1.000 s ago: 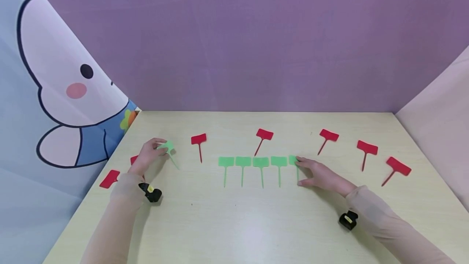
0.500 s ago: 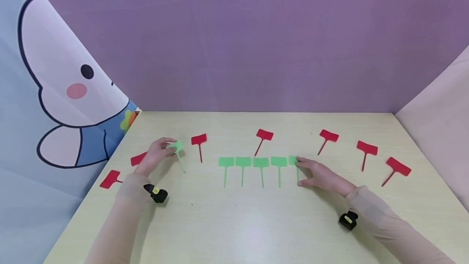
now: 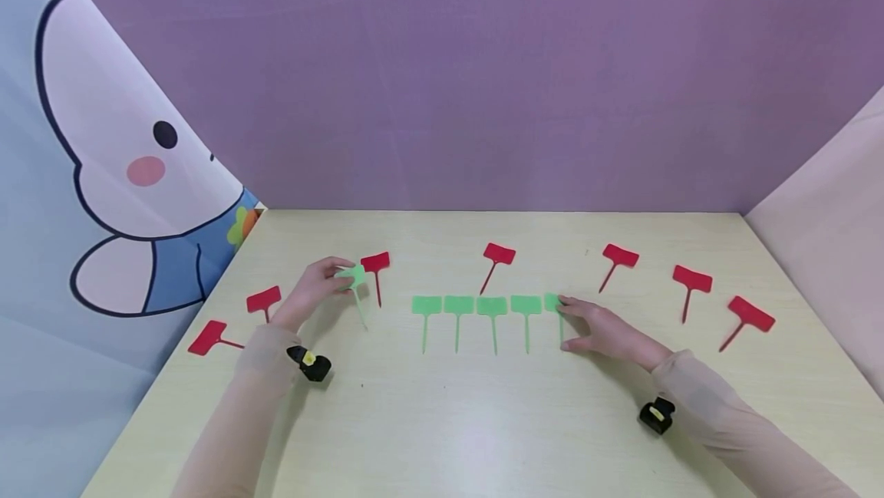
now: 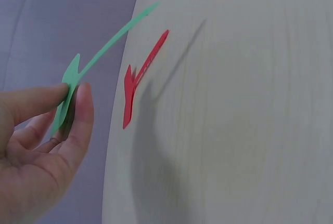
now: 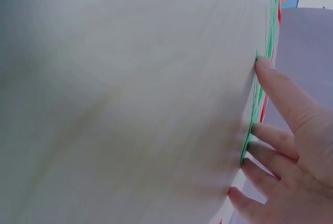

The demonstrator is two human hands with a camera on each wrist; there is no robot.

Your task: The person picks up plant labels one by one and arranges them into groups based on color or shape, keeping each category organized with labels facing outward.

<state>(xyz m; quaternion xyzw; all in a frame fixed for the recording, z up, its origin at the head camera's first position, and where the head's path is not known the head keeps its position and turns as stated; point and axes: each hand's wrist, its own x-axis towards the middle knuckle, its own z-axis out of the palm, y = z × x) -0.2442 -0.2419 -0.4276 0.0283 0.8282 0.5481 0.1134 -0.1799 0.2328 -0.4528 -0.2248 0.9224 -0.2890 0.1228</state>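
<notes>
My left hand [image 3: 308,295] pinches the head of a green T-shaped plant label [image 3: 357,274] between thumb and fingers, its stem slanting down toward the table. In the left wrist view this label [image 4: 74,76] is raised off the surface, casting a shadow beside a red plant label [image 4: 128,99]. My right hand [image 3: 611,333] rests at the right end of a row of several green labels [image 3: 492,305]. Its fingertips touch the head of the end label [image 3: 551,302], while the thumb lies at the stem's tip. Part of that head is hidden by the fingers.
Several red labels lie scattered: one [image 3: 375,262] beside the held label, one [image 3: 499,254] behind the row, others [image 3: 693,278] at the right and two [image 3: 263,299] at the left. A purple cloth [image 3: 442,99] stands behind the wooden table [image 3: 442,436].
My left hand has carried the green label to the right, up to the red one beside it, uncovering the red labels at the left. The right hand has stayed in place.
</notes>
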